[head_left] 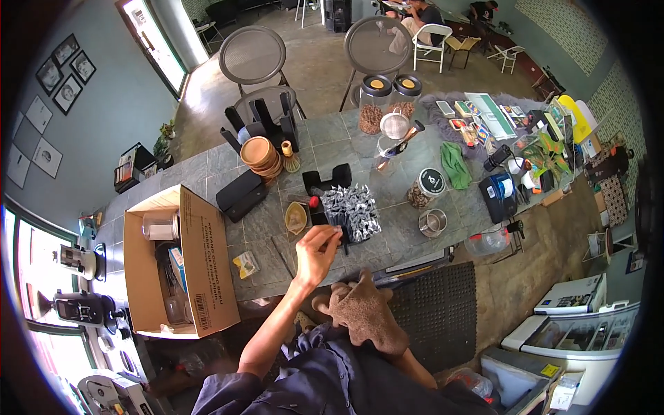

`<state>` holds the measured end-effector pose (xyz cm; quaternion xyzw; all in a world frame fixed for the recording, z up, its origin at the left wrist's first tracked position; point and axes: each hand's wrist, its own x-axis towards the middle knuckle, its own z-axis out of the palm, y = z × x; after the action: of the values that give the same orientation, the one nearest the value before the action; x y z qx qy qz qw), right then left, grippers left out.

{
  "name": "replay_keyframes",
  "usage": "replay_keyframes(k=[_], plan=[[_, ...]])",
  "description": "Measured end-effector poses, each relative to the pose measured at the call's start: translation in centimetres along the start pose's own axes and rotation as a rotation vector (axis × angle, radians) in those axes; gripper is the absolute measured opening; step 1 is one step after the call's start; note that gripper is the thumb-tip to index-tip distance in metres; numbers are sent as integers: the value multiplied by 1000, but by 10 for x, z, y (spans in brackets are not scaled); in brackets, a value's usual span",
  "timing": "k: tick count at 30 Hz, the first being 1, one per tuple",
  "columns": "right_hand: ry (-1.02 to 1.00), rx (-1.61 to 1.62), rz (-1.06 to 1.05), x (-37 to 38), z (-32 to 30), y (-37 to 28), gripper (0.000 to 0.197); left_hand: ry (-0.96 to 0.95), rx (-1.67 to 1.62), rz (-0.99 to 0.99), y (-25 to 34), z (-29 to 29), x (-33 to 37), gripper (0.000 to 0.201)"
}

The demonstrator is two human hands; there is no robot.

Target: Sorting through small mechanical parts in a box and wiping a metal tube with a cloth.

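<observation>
My left hand reaches over the near edge of the tiled counter. Its thumb and fingertips are pinched together beside a black holder packed with many small grey-and-white wrapped pieces. What the pinch holds, if anything, is too small to make out. In front of my body, a brown cloth bunches over my right hand and hides its fingers; only the forearm shows below it. A yellowish bowl sits just beyond my left hand. Left of that hand lie a thin dark stick and a small packet.
An open cardboard box stands at the left. Stacked clay saucers, a black case, lidded jars, a glass cup and a green cloth are on the counter. Two round-backed chairs stand beyond; people sit far back.
</observation>
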<state>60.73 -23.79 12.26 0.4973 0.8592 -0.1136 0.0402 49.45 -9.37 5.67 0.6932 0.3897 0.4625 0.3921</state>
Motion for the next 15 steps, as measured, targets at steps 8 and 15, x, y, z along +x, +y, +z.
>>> replay_keyframes(k=[8,15], plan=[[-53,-139,-225,11,-29,22,32,31,162,-130,30,-36,-34,27],[-67,-292,-520,40,-51,-24,29,286,548,-69,97,-193,-84,26]])
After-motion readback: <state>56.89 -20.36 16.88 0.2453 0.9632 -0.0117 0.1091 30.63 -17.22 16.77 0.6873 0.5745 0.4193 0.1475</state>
